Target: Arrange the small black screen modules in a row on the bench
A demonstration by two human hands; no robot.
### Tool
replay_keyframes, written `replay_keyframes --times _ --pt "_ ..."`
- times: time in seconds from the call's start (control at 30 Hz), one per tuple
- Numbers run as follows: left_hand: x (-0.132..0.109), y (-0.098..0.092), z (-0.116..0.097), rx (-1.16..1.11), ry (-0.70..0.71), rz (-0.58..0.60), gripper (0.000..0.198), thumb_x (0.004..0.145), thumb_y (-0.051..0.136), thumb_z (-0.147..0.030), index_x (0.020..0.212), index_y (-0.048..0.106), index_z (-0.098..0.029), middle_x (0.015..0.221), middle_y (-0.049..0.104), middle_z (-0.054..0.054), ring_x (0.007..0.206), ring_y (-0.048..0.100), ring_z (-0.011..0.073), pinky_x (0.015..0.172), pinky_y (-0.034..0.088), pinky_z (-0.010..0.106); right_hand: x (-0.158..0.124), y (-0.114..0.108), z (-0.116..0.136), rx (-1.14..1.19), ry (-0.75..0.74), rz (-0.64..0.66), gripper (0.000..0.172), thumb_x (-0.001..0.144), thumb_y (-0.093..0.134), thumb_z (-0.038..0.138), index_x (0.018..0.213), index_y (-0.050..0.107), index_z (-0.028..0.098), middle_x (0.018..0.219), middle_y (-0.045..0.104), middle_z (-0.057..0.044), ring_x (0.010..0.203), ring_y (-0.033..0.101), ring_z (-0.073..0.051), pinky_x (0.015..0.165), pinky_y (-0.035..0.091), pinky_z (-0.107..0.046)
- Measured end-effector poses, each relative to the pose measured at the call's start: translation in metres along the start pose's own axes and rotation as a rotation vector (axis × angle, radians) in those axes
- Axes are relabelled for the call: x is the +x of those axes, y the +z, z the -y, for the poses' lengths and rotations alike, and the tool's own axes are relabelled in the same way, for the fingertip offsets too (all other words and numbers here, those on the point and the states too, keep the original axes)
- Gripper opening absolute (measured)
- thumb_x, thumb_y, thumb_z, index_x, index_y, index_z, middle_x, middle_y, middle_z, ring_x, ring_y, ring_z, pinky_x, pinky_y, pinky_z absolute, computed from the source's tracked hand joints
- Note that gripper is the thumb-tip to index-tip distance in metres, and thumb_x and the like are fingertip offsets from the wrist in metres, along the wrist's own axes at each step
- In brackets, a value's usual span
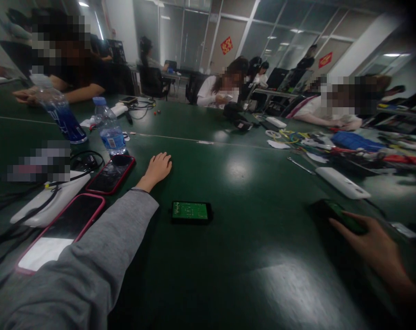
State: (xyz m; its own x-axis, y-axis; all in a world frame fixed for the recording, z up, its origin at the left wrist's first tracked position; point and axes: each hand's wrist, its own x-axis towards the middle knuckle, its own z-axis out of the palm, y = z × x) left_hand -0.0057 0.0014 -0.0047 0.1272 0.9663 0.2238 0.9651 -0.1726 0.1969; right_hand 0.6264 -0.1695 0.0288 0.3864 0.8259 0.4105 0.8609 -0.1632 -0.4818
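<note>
My left hand rests on the dark green table with its fingers laid down and nothing seen in them. Just below and right of it, apart from the hand, lies a green circuit board in a black case, its board side up. At the far right my right hand grips a similar black-cased green circuit board between thumb and fingers, a little blurred. Beside my left forearm are a phone with a red edge and a phone in a pink case.
A clear water bottle and a blue-labelled bottle stand at the left, near a white power strip with black cables. Tangled cables, a blue bundle and a white power strip lie at the right. Several people sit across the table.
</note>
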Motion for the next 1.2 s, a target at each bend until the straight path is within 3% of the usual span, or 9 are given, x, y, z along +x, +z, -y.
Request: replay_keyframes --times 0.1,0.27,0.37,0.5,0.67,0.83,0.93,1.0,1.2 --pt "0.0 0.001 0.001 0.007 -0.002 0.003 0.052 0.108 0.034 -0.035 0.154 0.052 -0.017 0.165 0.047 0.013 0.155 0.04 0.0285 0.128 0.031 0.05 0.015 0.047 0.041 0.125 -0.062 0.164 0.068 0.069 0.069 0.088 0.11 0.068 0.034 0.113 0.067 -0.025 0.092 0.066 -0.038 0.079 0.048 -0.058" --pt "0.001 0.002 0.002 0.007 0.002 -0.003 0.053 0.109 0.034 -0.035 0.154 0.051 -0.016 0.165 0.046 0.013 0.155 0.04 0.0286 0.128 0.032 0.05 0.0 0.114 0.171 0.339 -0.467 0.414 0.06 0.088 0.065 0.071 0.128 0.065 0.026 0.12 0.066 -0.018 0.105 0.065 -0.038 0.093 0.051 -0.059" --pt "0.001 0.003 0.002 0.004 -0.006 -0.008 0.051 0.109 0.035 -0.036 0.154 0.052 -0.019 0.165 0.047 0.012 0.155 0.04 0.028 0.128 0.032 0.051 -0.021 0.135 0.237 0.477 -0.63 0.556 0.051 0.095 0.063 0.057 0.136 0.062 0.026 0.132 0.062 -0.013 0.122 0.06 -0.036 0.106 0.048 -0.06" --pt "0.0 0.002 0.001 0.005 -0.005 -0.007 0.051 0.109 0.035 -0.036 0.154 0.052 -0.019 0.164 0.048 0.012 0.154 0.041 0.0281 0.128 0.033 0.052 -0.046 0.143 0.292 0.581 -0.747 0.759 0.047 0.099 0.059 0.05 0.141 0.058 0.027 0.139 0.059 -0.011 0.132 0.052 -0.033 0.114 0.044 -0.059" --pt "-0.001 0.0 -0.002 0.015 -0.007 -0.011 0.052 0.108 0.034 -0.034 0.154 0.052 -0.015 0.165 0.047 0.013 0.154 0.04 0.0289 0.128 0.032 0.05 -0.062 0.135 0.317 0.61 -0.761 0.93 0.052 0.102 0.058 0.062 0.142 0.058 0.029 0.142 0.057 -0.01 0.137 0.047 -0.033 0.118 0.041 -0.058" --pt "-0.001 -0.001 -0.003 0.014 -0.009 -0.01 0.052 0.108 0.035 -0.033 0.153 0.053 -0.016 0.164 0.047 0.013 0.154 0.04 0.0295 0.128 0.032 0.052 -0.071 0.116 0.321 0.482 -0.798 1.063 0.094 0.083 0.073 0.081 0.158 0.044 0.031 0.16 0.04 -0.013 0.148 0.034 -0.041 0.122 0.029 -0.07" --pt "-0.001 -0.001 -0.003 0.019 -0.01 -0.008 0.051 0.108 0.035 -0.033 0.153 0.053 -0.018 0.164 0.047 0.012 0.154 0.04 0.0285 0.128 0.032 0.051 -0.078 0.11 0.322 0.401 -0.855 1.033 0.116 0.072 0.084 0.08 0.165 0.033 0.033 0.168 0.027 -0.013 0.156 0.017 -0.045 0.126 0.017 -0.074" --pt "-0.001 -0.001 -0.003 0.021 -0.01 -0.005 0.051 0.108 0.035 -0.033 0.153 0.053 -0.018 0.165 0.047 0.012 0.154 0.04 0.029 0.128 0.032 0.051 -0.082 0.109 0.322 0.381 -0.881 0.992 0.113 0.076 0.085 0.074 0.165 0.03 0.032 0.168 0.027 -0.014 0.157 0.015 -0.044 0.126 0.016 -0.073" --pt "-0.001 -0.002 -0.004 0.035 -0.003 -0.012 0.05 0.107 0.036 -0.033 0.151 0.054 -0.018 0.163 0.049 0.013 0.153 0.042 0.0289 0.127 0.033 0.051 -0.09 0.111 0.324 0.402 -0.938 0.892 0.086 0.089 0.081 0.051 0.157 0.036 0.024 0.154 0.041 -0.018 0.146 0.039 -0.038 0.122 0.036 -0.063"
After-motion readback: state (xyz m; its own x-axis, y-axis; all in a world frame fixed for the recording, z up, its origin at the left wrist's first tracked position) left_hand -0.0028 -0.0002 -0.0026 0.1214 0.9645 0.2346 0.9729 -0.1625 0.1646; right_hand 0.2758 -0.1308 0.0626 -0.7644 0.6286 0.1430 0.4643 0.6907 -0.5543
